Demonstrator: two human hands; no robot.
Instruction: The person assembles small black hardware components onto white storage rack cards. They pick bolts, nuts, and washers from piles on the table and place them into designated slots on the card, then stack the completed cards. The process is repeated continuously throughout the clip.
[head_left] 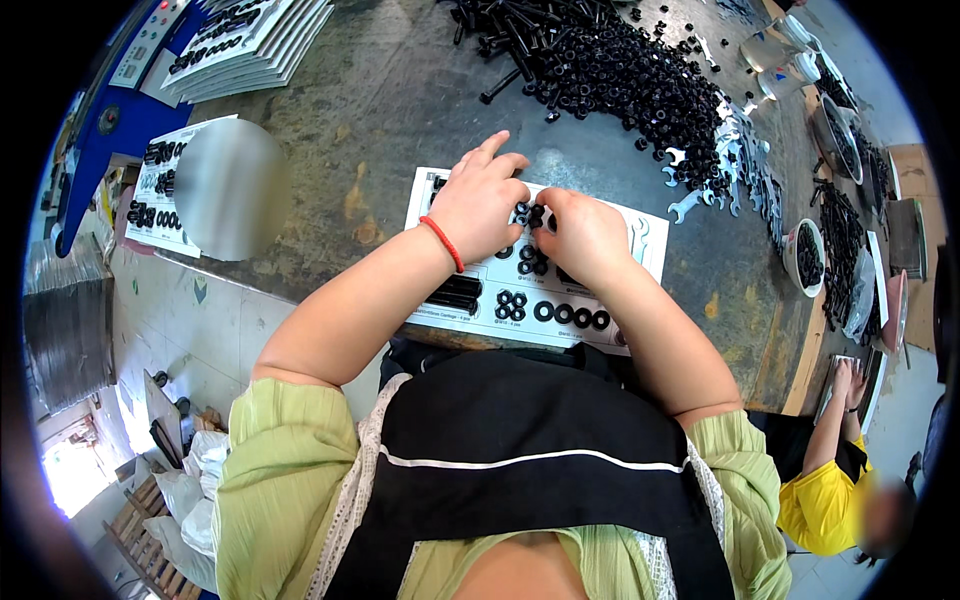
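Note:
A white card (470, 325) printed with small labels lies before me on the table, set with black hardware. My left hand (478, 198), a red cord at its wrist, rests over the card's upper left with fingers apart. Its thumb and a fingertip border a small group of black nuts (522, 212). From the other side, my right hand (590, 238) bends its fingers around a black nut (538, 216) in that group. Below sit more black nuts (511, 305), a row of black washers (572, 315) and black bolts (456, 293). My hands cover part of the card.
A big heap of black nuts (630, 85) and bolts lies at the far side, with silver wrenches (735, 165) along its right. At far left are a stack of cards (265, 50) and another filled card (160, 190). A bowl (803, 258) and a yellow-sleeved person (825, 500) are right.

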